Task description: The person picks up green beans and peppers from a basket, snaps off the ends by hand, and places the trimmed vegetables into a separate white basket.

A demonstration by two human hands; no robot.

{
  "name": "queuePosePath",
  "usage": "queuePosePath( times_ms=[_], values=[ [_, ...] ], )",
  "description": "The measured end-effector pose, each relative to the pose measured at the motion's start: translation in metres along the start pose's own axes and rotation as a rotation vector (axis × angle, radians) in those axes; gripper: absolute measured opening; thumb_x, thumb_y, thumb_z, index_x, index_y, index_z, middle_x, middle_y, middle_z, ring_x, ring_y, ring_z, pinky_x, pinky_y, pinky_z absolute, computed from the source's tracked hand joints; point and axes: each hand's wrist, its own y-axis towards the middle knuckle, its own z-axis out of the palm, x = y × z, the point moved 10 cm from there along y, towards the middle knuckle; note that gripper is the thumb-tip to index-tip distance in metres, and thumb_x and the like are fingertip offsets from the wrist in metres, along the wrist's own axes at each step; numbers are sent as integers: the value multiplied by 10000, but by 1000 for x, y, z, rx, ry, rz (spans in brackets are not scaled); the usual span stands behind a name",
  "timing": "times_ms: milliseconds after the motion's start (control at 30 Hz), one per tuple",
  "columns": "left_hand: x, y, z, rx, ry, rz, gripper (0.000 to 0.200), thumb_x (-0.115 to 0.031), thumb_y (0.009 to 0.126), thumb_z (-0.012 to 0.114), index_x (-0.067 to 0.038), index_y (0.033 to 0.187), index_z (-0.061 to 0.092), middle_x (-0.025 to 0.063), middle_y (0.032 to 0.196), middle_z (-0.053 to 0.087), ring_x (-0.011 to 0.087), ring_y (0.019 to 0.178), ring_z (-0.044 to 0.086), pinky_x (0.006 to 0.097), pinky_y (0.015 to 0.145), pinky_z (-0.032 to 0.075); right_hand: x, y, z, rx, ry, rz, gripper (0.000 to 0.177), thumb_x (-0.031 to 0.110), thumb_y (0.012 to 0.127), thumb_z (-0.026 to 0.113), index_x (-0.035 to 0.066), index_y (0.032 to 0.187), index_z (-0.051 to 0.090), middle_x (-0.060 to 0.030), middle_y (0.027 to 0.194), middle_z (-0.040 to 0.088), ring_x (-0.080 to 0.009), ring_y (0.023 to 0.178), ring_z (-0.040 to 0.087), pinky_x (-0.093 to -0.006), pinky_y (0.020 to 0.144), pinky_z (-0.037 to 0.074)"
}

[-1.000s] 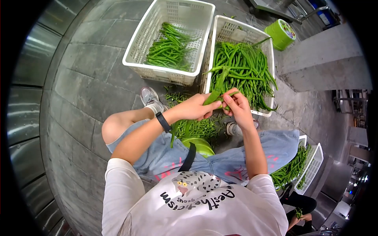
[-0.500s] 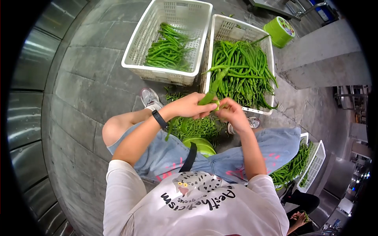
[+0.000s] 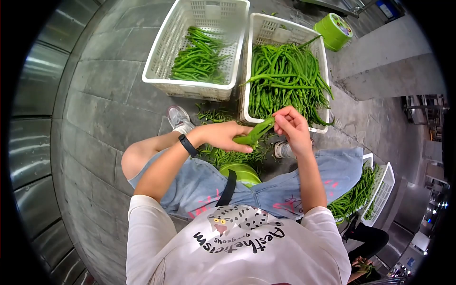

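Observation:
A few long green chili peppers (image 3: 256, 132) lie in my left hand (image 3: 223, 136), the thumb pressed along them and their ends pointing up to the right. At those ends my right hand (image 3: 293, 127) is closed in a pinch of thumb and forefinger; the fingers hide exactly what is between them. Below both hands, a heap of small green trimmings (image 3: 232, 156) covers the floor between my feet. Just beyond my right hand stands a white crate (image 3: 245, 102) heaped with long green chili peppers (image 3: 285, 78).
Left of it, another white crate (image 3: 190, 87) holds a smaller pile of peppers (image 3: 197, 57). A green stool (image 3: 334, 32) stands at the back right. I sit on a green seat (image 3: 240, 174). At right are a tipped white basket (image 3: 382, 190), more peppers (image 3: 354, 197) and another person's hand (image 3: 362, 268).
My hands have moved apart slightly; the right one has risen to the peppers' upper ends. The peppers in my left hand now tilt more to the right. The view has shifted slightly.

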Motion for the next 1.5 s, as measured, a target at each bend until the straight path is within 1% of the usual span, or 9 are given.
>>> queuePosePath(
  times_ms=[200,433,600,733,867,1033,1233,1333,1500],
  values=[
    [11,3,3,-4,-246,-47,334,-305,903,570,-72,1141,538,3,682,551,80,551,510,241,518,425,-1,-7,-10,-67,112,-31,104,98,884,590,12,937,564,-39,765,598,-72,635,527,-193,586,427],
    [3,5,7,33,-289,-77,303,-295,942,501,-91,1163,542,-20,619,469,64,518,435,231,486,393,-4,-11,-6,138,470,21,98,79,874,595,0,918,556,-69,781,607,-95,611,509,-203,513,378],
    [14,10,16,57,-332,-85,278,-310,948,489,-78,1089,548,-32,586,439,46,503,419,216,482,373,5,-12,9,246,813,7,121,108,895,560,1,844,535,-36,662,449,-88,562,368,-216,482,297],
    [21,8,14,50,-349,-86,303,-323,950,481,-54,1079,535,-45,542,422,52,451,407,225,465,362,14,-8,-5,192,621,-96,99,82,845,614,10,883,557,-31,706,472,-85,590,376,-206,529,313],
    [31,9,2,-49,-213,-176,353,-368,923,514,-60,1095,537,10,557,480,94,481,477,252,480,393,12,-20,3,173,-148,-96,258,6,763,694,11,994,579,0,756,502,-56,654,447,-189,631,379],
    [24,15,-14,-231,185,-61,437,-406,862,578,-59,1124,535,179,646,589,302,576,602,370,551,465,-3,-19,23,25,-49,51,128,83,865,615,10,961,571,8,734,545,-33,619,482,-175,567,392],
    [26,9,-13,-266,256,-94,416,-303,852,607,-33,1155,513,196,651,578,321,546,575,381,506,428,-25,-9,22,11,-116,128,162,177,932,529,19,921,562,-12,661,557,-56,530,494,-183,468,373],
    [20,9,-18,-327,189,-38,397,-291,863,601,-30,1148,512,179,664,583,284,522,570,385,501,425,-36,-14,32,105,351,195,168,182,936,516,26,887,556,-20,640,540,-68,511,473,-183,444,340],
    [53,7,-33,-432,-399,-187,266,-318,932,525,-71,1031,521,-31,598,485,60,459,436,212,442,363,-34,-9,31,126,401,157,209,180,917,545,49,755,531,0,589,506,-52,483,435,-188,429,319]
  ],
)
